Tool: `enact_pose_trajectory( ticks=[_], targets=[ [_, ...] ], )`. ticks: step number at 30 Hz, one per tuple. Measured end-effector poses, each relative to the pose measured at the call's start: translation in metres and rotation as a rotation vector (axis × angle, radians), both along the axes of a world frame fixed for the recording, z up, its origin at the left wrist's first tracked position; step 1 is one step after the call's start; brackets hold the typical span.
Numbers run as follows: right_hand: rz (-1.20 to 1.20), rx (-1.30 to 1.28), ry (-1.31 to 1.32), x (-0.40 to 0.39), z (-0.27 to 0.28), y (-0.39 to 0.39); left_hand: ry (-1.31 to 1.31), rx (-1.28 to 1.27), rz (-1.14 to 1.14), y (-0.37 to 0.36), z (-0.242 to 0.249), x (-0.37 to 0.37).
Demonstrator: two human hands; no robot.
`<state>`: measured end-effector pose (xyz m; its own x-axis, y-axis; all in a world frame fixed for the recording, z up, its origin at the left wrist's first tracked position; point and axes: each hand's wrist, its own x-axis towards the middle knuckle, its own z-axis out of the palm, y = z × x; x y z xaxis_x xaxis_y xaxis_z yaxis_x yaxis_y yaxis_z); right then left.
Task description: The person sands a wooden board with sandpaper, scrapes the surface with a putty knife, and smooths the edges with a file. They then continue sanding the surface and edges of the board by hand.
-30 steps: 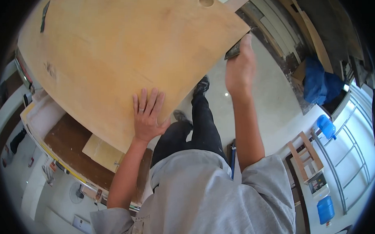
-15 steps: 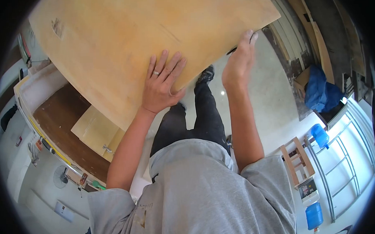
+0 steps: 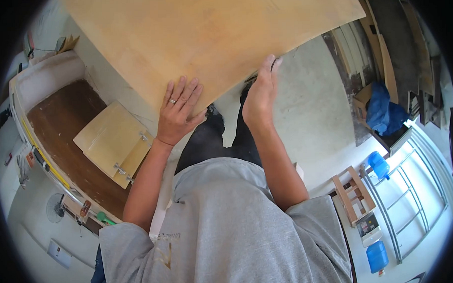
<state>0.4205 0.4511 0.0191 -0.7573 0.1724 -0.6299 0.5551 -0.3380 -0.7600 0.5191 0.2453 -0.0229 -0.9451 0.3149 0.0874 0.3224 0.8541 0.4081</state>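
A large, smooth yellowish-tan board (image 3: 208, 37) spans the top of the view. My left hand (image 3: 178, 110) lies spread on its near part, with a ring on one finger and the thumb off the edge. My right hand (image 3: 261, 95) is against the board's right-hand edge, seen side-on, fingers long and close together. A thin dark strip shows between its fingertips, and something dark is beside the palm; what it holds is mostly hidden.
At left, a brown-bottomed tray or bench (image 3: 61, 122) carries a smaller yellowish panel (image 3: 109, 140) with metal hinges. Boards (image 3: 382, 41), a blue bag (image 3: 385, 111), a wooden stool (image 3: 353, 194) and a metal frame (image 3: 413, 200) stand at right. My legs are below the board.
The view has shifted. My right hand has slid along the board's edge, farther from its right corner and closer to my left hand. My left hand is now closer to the near corner.
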Motion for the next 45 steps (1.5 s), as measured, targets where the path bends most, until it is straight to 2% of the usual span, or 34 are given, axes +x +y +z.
enact_pose_trajectory(
  ticks=[10, 13, 15, 16, 19, 23, 26, 30, 33, 34, 36, 37, 39, 43, 45],
  targets=[
    [0.053, -0.036, 0.036, 0.086, 0.006, -0.079, 0.054, 0.036, 0.068, -0.053, -0.004, 0.073],
    [0.09, -0.004, -0.072, 0.112, 0.011, -0.103, 0.062, 0.025, 0.09, -0.064, -0.007, 0.089],
    [0.162, 0.046, -0.029, 0.138, -0.007, -0.115, 0.047, -0.007, 0.111, -0.072, -0.006, 0.098],
    [0.196, 0.073, -0.006, 0.149, -0.011, -0.122, 0.035, -0.002, 0.151, -0.078, -0.005, 0.103],
    [0.19, -0.073, -0.095, 0.198, -0.033, -0.143, -0.002, 0.021, 0.279, -0.103, -0.007, 0.125],
    [0.311, 0.011, -0.076, 0.229, -0.034, -0.165, -0.075, 0.107, 0.52, -0.138, -0.027, 0.17],
    [0.433, -0.249, -0.253, 0.234, -0.028, -0.139, -0.169, 0.215, 0.668, -0.142, -0.029, 0.19],
    [0.347, -0.111, -0.309, 0.228, -0.03, -0.118, -0.276, 0.317, 0.764, -0.134, -0.049, 0.209],
    [0.505, -0.002, -0.223, 0.221, -0.066, -0.077, -0.389, 0.443, 0.85, -0.112, -0.064, 0.219],
    [0.552, 0.048, -0.207, 0.22, -0.08, -0.062, -0.385, 0.44, 0.875, -0.104, -0.075, 0.229],
    [0.8, 0.178, -0.129, 0.211, -0.103, -0.025, -0.367, 0.455, 0.903, -0.087, -0.11, 0.249],
    [0.815, 0.289, -0.081, 0.212, -0.114, -0.009, -0.354, 0.5, 0.93, -0.078, -0.126, 0.259],
    [1.029, 0.561, -0.087, 0.211, -0.155, 0.046, -0.349, 0.596, 1.001, -0.058, -0.156, 0.282],
    [1.165, 0.886, -0.133, 0.209, -0.196, 0.145, -0.425, 0.717, 1.12, -0.012, -0.216, 0.313],
    [1.232, 1.007, -0.166, 0.218, -0.207, 0.19, -0.475, 0.729, 1.08, 0.002, -0.233, 0.322]
  ],
)
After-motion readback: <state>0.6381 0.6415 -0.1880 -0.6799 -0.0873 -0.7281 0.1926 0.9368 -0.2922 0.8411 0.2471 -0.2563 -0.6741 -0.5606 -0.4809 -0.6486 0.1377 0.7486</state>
